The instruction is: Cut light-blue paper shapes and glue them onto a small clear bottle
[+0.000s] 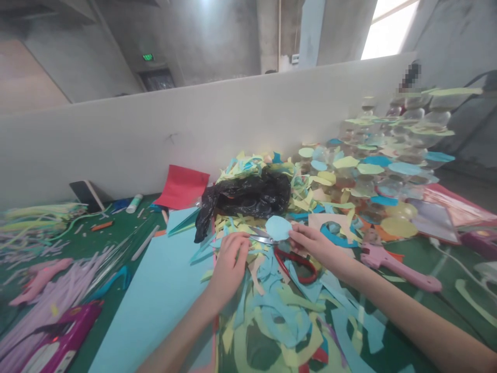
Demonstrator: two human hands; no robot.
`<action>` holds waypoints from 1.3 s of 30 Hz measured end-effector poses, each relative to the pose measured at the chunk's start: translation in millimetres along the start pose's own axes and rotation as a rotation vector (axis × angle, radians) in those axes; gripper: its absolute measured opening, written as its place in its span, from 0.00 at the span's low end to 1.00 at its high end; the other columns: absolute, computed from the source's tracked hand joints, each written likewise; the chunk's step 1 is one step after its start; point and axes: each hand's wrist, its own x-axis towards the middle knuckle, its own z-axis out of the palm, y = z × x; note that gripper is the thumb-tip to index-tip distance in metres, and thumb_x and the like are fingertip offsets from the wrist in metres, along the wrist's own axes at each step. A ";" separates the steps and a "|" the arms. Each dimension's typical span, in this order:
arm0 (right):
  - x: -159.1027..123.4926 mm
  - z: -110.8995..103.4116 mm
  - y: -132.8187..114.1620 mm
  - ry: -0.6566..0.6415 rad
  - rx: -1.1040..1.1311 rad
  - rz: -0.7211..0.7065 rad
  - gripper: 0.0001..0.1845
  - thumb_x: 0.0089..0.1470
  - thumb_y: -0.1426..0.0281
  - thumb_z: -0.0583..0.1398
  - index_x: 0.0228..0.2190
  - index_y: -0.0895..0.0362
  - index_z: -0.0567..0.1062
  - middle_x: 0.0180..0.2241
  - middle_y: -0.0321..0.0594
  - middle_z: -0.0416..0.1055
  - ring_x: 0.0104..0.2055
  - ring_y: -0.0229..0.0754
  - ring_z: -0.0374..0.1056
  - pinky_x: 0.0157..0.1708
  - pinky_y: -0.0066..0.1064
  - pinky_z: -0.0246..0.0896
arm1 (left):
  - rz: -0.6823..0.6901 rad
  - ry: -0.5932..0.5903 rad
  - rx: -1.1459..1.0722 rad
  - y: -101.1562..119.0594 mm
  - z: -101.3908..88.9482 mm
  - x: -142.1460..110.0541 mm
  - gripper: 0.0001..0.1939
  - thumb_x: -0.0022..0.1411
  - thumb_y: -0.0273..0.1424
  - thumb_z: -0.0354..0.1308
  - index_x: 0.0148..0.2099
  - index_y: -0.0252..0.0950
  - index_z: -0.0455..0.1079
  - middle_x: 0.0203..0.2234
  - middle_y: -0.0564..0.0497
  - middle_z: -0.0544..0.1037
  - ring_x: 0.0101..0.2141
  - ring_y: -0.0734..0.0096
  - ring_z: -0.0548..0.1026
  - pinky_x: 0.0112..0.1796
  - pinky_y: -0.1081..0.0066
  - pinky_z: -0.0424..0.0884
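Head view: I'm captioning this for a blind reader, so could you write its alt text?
A person's right hand pinches a pale blue paper disc by red-handled scissors, whose blade tips are near the left hand. Cut paper scraps lie around them, with a black plastic bag behind.

The right hand (310,242) pinches a light-blue paper disc (278,228) by its edge. Just below that grip, red-handled scissors (280,259) point toward the left hand (232,259); beyond it sits a black bag (254,194).
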 end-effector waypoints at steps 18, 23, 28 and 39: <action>-11.7 6.7 -8.5 -0.367 0.411 0.158 0.20 0.53 0.54 0.63 0.27 0.58 0.68 0.24 0.31 0.59 0.25 0.32 0.54 0.25 0.26 0.48 | -0.231 -0.276 -0.543 24.3 10.0 -17.7 0.28 0.66 0.44 0.52 0.64 0.44 0.52 0.62 0.44 0.61 0.60 0.60 0.62 0.56 0.63 0.62; -16.4 11.9 -11.2 -0.346 0.121 0.144 0.21 0.55 0.50 0.59 0.26 0.55 0.68 0.23 0.32 0.61 0.24 0.34 0.55 0.23 0.28 0.47 | -0.257 -0.191 -0.494 19.3 9.8 -14.4 0.24 0.63 0.44 0.55 0.59 0.42 0.61 0.59 0.46 0.66 0.59 0.58 0.64 0.54 0.64 0.64; -7.9 4.7 -10.1 -0.084 -0.178 -0.007 0.22 0.59 0.50 0.53 0.25 0.55 0.66 0.21 0.32 0.59 0.22 0.35 0.53 0.23 0.29 0.49 | -0.101 -0.232 -0.182 25.6 -5.3 -8.0 0.18 0.61 0.42 0.57 0.51 0.42 0.68 0.48 0.47 0.72 0.52 0.58 0.68 0.52 0.60 0.64; -103.7 -87.4 6.3 0.578 -1.224 -0.223 0.18 0.63 0.60 0.45 0.40 0.53 0.70 0.41 0.48 0.72 0.44 0.55 0.67 0.43 0.44 0.60 | 0.093 -0.427 0.066 22.6 13.2 -16.3 0.16 0.59 0.40 0.60 0.49 0.42 0.70 0.42 0.49 0.72 0.46 0.59 0.67 0.45 0.62 0.68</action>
